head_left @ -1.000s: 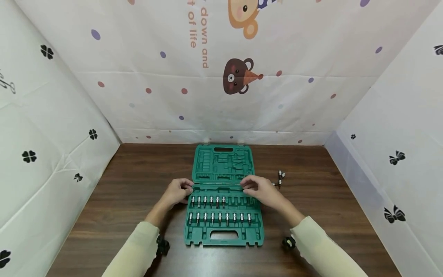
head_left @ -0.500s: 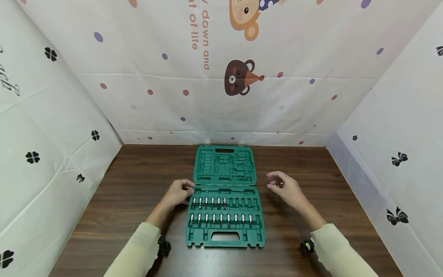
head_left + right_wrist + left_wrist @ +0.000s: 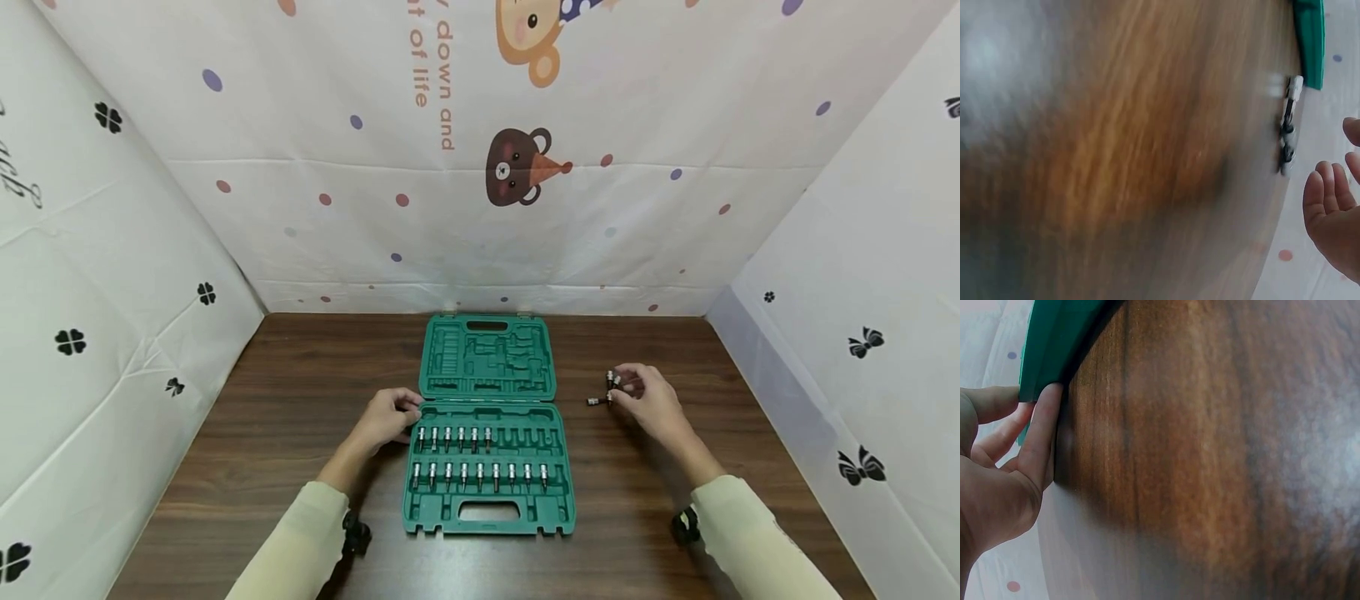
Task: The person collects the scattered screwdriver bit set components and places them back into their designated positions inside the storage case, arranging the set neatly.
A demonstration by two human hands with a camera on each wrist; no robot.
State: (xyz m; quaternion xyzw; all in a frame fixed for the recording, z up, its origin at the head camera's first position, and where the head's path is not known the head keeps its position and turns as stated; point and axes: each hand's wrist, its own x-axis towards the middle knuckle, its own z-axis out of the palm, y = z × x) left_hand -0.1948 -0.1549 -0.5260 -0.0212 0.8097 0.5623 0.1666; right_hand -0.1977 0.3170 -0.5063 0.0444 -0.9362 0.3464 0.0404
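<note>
A green plastic socket case [image 3: 431, 507] lies unfolded on the wooden table. Metal bit sockets [image 3: 481, 477] fill its front row; the row behind holds several on the left, with bare slots on the right. My left hand [image 3: 382, 421] grips the case's left edge near the hinge; the left wrist view shows thumb and fingers [image 3: 1038, 437] on either side of the green rim [image 3: 1060, 344]. To the right of the case, my right hand [image 3: 658, 408] reaches over several loose bit sockets [image 3: 597, 402]. The right wrist view shows its relaxed fingers [image 3: 1329, 194] apart from the bit sockets [image 3: 1289, 106].
The case's moulded lid [image 3: 487, 358] lies back toward the patterned cloth wall [image 3: 622, 233]. Bare tabletop [image 3: 330, 350] extends on both sides. Cloth walls also stand at left [image 3: 135, 275] and right [image 3: 810, 333].
My right hand has moved from above the case's right side out to the loose bit sockets on the table. My left hand keeps its hold on the case edge.
</note>
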